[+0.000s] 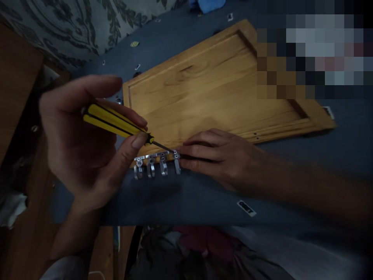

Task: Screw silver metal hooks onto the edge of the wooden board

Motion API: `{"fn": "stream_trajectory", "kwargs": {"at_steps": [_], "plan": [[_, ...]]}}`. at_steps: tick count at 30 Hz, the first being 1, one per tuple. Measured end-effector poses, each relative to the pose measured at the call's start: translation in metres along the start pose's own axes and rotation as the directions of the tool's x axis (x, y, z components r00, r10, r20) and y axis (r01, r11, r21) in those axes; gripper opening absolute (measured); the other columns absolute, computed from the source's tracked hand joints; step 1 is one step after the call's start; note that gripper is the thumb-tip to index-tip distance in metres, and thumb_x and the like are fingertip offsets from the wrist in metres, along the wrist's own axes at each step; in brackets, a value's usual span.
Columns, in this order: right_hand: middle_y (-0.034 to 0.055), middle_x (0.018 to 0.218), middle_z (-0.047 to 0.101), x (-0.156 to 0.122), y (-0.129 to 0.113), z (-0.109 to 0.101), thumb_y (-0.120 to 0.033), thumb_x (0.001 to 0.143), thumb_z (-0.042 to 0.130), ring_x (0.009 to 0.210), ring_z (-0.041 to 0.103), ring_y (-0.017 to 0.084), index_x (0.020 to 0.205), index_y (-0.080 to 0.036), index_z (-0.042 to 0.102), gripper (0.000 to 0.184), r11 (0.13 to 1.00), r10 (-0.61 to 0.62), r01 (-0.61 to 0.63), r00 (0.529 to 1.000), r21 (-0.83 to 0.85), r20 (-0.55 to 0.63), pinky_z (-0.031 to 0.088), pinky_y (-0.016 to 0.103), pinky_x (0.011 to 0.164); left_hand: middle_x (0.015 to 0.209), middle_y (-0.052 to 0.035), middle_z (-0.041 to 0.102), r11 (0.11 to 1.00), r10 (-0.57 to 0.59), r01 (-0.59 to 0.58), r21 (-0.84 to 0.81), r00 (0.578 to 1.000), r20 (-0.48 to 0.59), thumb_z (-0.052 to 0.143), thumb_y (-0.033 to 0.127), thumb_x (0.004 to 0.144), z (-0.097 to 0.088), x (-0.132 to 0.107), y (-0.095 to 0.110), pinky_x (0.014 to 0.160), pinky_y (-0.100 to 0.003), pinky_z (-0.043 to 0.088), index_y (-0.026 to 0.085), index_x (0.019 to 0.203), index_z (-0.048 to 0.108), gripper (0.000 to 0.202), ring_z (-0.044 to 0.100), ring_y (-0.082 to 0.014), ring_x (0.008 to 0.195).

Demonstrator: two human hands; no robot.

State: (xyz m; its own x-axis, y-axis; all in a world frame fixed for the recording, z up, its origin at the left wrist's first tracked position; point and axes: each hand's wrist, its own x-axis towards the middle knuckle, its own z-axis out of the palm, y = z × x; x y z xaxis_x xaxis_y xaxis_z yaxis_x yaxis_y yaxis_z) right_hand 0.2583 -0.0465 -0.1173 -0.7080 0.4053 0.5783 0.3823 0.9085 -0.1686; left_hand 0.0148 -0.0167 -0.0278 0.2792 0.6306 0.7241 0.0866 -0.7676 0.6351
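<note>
My left hand point(87, 144) is wrapped around the yellow and black handle of a screwdriver point(113, 120). Its thin shaft slants down to the right, and the tip meets the right end of a metal hook rail point(157, 154). Several silver hooks hang from this rail, with cross-head screws showing above them. The rail lies along the near edge of a wooden panel point(192, 89) with a raised frame. My right hand point(221, 155) has its fingers closed at the rail's right end, over the panel's edge; its thumb is mostly hidden.
Beneath the panel is a dark blue-grey table surface point(210, 202) with printed patches. A blue cloth point(211, 4) lies at the back. Patterned fabric point(72, 27) rises at the far left. Two small dark holes show in the panel's near frame. A blurred patch hides the upper right.
</note>
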Motion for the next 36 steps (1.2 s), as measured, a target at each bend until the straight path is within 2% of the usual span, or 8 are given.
{"fn": "stream_trajectory", "kwargs": {"at_steps": [5,11,14,17,24,26,31,36], "plan": [[0.0116,0.107,0.077,-0.001,0.001,0.003,-0.019,0.107,0.04,0.102,0.064,0.025,0.115,-0.015,0.072,0.034,1.0,0.0,0.0,0.999,-0.003,-0.034,0.059,0.045,0.085,0.129,0.0015,0.061,0.983,0.065,-0.099,0.157,0.976,0.209,0.095,0.035,0.073,0.004,0.003,-0.006,0.072,-0.039,0.07,0.035,0.127,0.07,0.06,0.075,-0.0174,0.084],[0.01,0.106,0.076,0.001,0.0,0.0,-0.019,0.107,0.039,0.102,0.065,0.024,0.113,-0.014,0.072,0.034,1.0,-0.006,0.006,1.0,-0.011,-0.018,0.059,0.042,0.087,0.13,0.0025,0.061,0.977,0.01,-0.05,0.209,0.982,0.189,0.085,0.016,0.084,0.004,0.0,-0.006,0.079,-0.034,0.07,0.034,0.14,0.063,0.063,0.073,-0.0152,0.092],[0.0114,0.106,0.076,0.002,0.0,-0.001,-0.019,0.107,0.038,0.101,0.065,0.025,0.112,-0.012,0.072,0.035,1.0,-0.011,0.011,1.0,-0.006,-0.021,0.06,0.043,0.086,0.131,0.001,0.06,0.983,0.099,-0.146,0.114,0.935,0.34,0.095,0.018,0.072,0.001,-0.001,-0.011,0.072,-0.033,0.072,0.034,0.14,0.063,0.076,0.075,-0.0158,0.087],[0.0115,0.106,0.076,0.002,0.0,-0.001,-0.019,0.108,0.037,0.1,0.065,0.025,0.112,-0.012,0.072,0.036,1.0,-0.012,0.012,1.0,-0.002,-0.027,0.06,0.043,0.086,0.129,-0.0021,0.062,0.988,0.062,-0.086,0.129,0.983,0.174,0.082,0.011,0.083,0.004,-0.004,-0.01,0.073,-0.037,0.07,0.029,0.137,0.065,0.059,0.074,-0.0172,0.09],[0.0095,0.11,0.077,0.001,0.0,-0.001,-0.017,0.107,0.039,0.102,0.066,0.024,0.117,-0.013,0.071,0.033,1.0,-0.013,0.013,0.998,-0.006,-0.058,0.06,0.042,0.086,0.125,0.0007,0.062,0.94,-0.136,0.075,0.332,0.977,0.164,0.082,0.015,0.086,0.01,-0.009,0.009,0.087,-0.042,0.064,0.035,0.134,0.066,0.054,0.07,-0.0187,0.097],[0.0099,0.114,0.077,0.001,0.0,-0.001,-0.016,0.107,0.039,0.102,0.065,0.025,0.118,-0.012,0.07,0.033,1.0,-0.014,0.014,0.998,-0.009,-0.057,0.06,0.043,0.086,0.115,-0.0015,0.069,0.948,0.06,-0.095,0.303,0.991,0.121,0.089,0.027,0.081,0.008,-0.009,0.009,0.075,-0.042,0.064,0.032,0.127,0.071,0.049,0.07,-0.0213,0.09],[0.0105,0.119,0.076,0.0,0.002,0.0,-0.017,0.107,0.039,0.104,0.064,0.024,0.121,-0.013,0.069,0.034,1.0,-0.022,0.022,0.999,0.003,-0.05,0.059,0.043,0.087,0.118,0.0006,0.073,0.903,0.079,-0.142,0.405,0.983,0.168,0.092,0.026,0.077,0.003,-0.005,0.002,0.092,-0.052,0.067,0.036,0.132,0.068,0.06,0.074,-0.0226,0.086],[0.0101,0.119,0.076,-0.001,0.002,0.002,-0.019,0.108,0.04,0.104,0.064,0.025,0.119,-0.013,0.069,0.032,1.0,-0.015,0.015,0.998,0.011,-0.063,0.059,0.044,0.087,0.142,0.0128,0.059,0.936,0.149,-0.241,0.256,0.932,0.331,0.087,0.013,0.079,-0.002,0.001,-0.003,0.073,-0.034,0.072,0.048,0.137,0.057,0.074,0.073,-0.0178,0.109]]}}
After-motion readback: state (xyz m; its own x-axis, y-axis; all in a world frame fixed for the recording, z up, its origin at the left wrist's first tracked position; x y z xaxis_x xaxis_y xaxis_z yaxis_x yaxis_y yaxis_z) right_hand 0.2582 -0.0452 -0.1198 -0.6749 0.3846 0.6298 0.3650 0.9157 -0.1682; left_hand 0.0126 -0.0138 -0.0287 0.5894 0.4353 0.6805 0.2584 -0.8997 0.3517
